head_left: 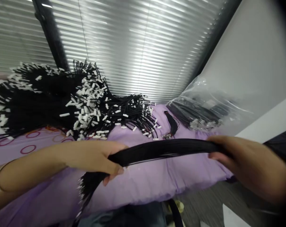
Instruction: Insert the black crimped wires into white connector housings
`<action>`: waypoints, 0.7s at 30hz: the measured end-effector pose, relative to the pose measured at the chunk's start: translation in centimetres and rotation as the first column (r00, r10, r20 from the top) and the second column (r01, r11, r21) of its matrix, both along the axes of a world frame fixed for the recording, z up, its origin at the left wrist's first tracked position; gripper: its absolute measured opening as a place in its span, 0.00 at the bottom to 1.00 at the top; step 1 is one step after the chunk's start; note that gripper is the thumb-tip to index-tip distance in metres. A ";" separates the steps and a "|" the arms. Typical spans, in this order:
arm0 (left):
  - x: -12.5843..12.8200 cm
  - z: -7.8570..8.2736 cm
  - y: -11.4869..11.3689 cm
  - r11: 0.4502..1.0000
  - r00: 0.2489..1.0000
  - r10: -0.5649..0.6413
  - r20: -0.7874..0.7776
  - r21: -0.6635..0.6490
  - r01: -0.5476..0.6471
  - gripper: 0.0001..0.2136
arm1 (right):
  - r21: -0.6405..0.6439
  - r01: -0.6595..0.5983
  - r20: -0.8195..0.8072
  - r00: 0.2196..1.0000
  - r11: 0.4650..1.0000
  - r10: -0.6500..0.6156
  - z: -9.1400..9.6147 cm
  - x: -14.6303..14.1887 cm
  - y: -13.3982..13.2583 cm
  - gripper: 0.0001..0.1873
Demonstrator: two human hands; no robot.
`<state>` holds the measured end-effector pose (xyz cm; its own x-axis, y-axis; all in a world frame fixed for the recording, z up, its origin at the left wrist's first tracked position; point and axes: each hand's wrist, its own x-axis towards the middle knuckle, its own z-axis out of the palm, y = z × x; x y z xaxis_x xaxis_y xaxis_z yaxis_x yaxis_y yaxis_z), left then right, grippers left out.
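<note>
A thick bundle of black cords (166, 149) stretches between my two hands over the purple cloth. My left hand (98, 157) is closed around its left part, and the bundle's end with small metal clasps hangs down below that hand. Toward the other end, my right hand (237, 160) is wrapped around the bundle; it is blurred and its far fingers are hidden. Just behind the held bundle lies a smaller black cord bundle (172, 123) with metal ends.
Heaps of black cords with white tips (45, 94) cover the left and middle of the purple cloth (145, 186). A clear plastic bag (195, 113) of black cords lies at the right. Blinds (133, 41) and a pale wall (254, 53) stand behind.
</note>
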<state>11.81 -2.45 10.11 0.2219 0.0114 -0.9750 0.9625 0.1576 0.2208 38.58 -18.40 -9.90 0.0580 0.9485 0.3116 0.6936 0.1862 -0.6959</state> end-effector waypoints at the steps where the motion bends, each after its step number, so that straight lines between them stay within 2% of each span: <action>1: -0.3 -0.5 0.1 0.993 0.994 -0.113 -0.005 0.022 0.113 0.04 | -0.048 -0.049 0.034 0.998 0.998 0.050 -0.5 -0.8 0.1 0.22; 3: -0.9 -1.8 0.1 0.928 0.944 -0.323 -0.068 0.171 0.330 0.05 | -0.230 -0.101 0.076 0.990 0.968 0.122 -2.0 -2.3 0.6 0.25; 4: -1.2 -2.5 0.0 0.865 0.902 -0.422 -0.089 0.259 0.430 0.06 | -0.304 -0.125 0.073 0.985 0.945 0.154 -3.0 -2.9 0.7 0.25; 6: -1.7 -3.9 0.1 0.762 0.862 -0.494 -0.117 0.419 0.493 0.14 | -0.350 -0.172 0.065 0.976 0.921 0.207 -5.2 -3.5 0.7 0.23; 8: -2.1 -5.6 1.0 0.675 0.854 -0.507 -0.115 0.563 0.477 0.23 | -0.321 -0.202 0.062 0.970 0.925 0.234 -6.9 -3.4 0.2 0.24; 10: -2.3 -7.6 3.0 0.572 0.848 -0.516 -0.124 0.687 0.448 0.26 | -0.263 -0.244 0.023 0.966 0.933 0.259 -7.5 -3.1 -0.7 0.35; 12: -2.4 -10.2 5.8 0.455 0.832 -0.523 -0.182 0.766 0.454 0.24 | -0.178 -0.258 -0.058 0.966 0.949 0.252 -7.0 -3.0 -1.7 0.41; 14: -2.5 -12.9 8.6 0.340 0.803 -0.534 -0.265 0.802 0.491 0.21 | -0.068 -0.250 -0.125 0.963 0.966 0.240 -6.0 -3.3 -2.4 0.41; 16: -2.6 -14.9 10.6 0.275 0.765 -0.550 -0.335 0.792 0.545 0.15 | 0.001 -0.237 -0.144 0.961 0.971 0.235 -5.2 -4.0 -2.6 0.41; 18: -2.8 -15.7 11.4 0.226 0.719 -0.579 -0.385 0.771 0.595 0.11 | -0.022 -0.239 -0.152 0.960 0.971 0.234 -5.1 -4.6 -2.7 0.41; 19: -2.9 -15.5 11.3 0.197 0.698 -0.589 -0.406 0.766 0.612 0.10 | -0.065 -0.246 -0.162 0.959 0.967 0.233 -5.4 -4.8 -2.7 0.41; 21: -2.9 -14.0 10.5 0.131 0.670 -0.593 -0.448 0.767 0.628 0.12 | -0.174 -0.246 -0.196 0.958 0.954 0.211 -6.1 -4.9 -2.4 0.40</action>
<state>8.88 8.10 -3.84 0.5418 0.6450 -0.5390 0.6561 -0.7253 -0.2085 33.65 -20.85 -15.99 -0.1305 0.9837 0.1240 0.5139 0.1741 -0.8400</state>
